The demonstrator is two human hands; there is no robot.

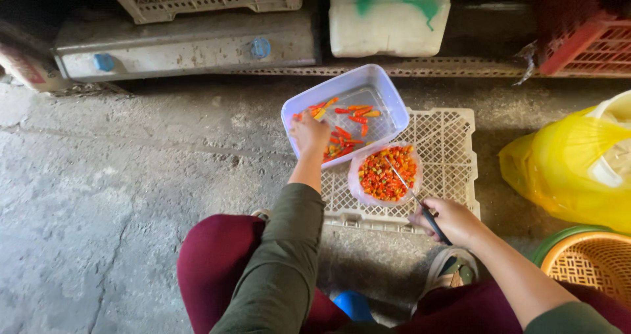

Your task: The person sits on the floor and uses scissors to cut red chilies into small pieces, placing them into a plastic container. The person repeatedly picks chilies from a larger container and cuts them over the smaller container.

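Chillies (348, 120) lie in the clear tub (388, 91) atop the white crate (453, 143); I see my left hand (309, 133) closed among them, nearer, while my right hand (453, 221) grips a knife (414, 199) over the bowl of cut chillies (386, 174).

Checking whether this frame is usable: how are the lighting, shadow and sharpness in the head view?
Head view: daylight falls evenly on the concrete floor, while the top edge sinks into deep shadow. The yellow bag is bright, nearly glaring. The chillies in the tub and the left hand are sharp; the right hand with the knife is clear too. Edges bend slightly.
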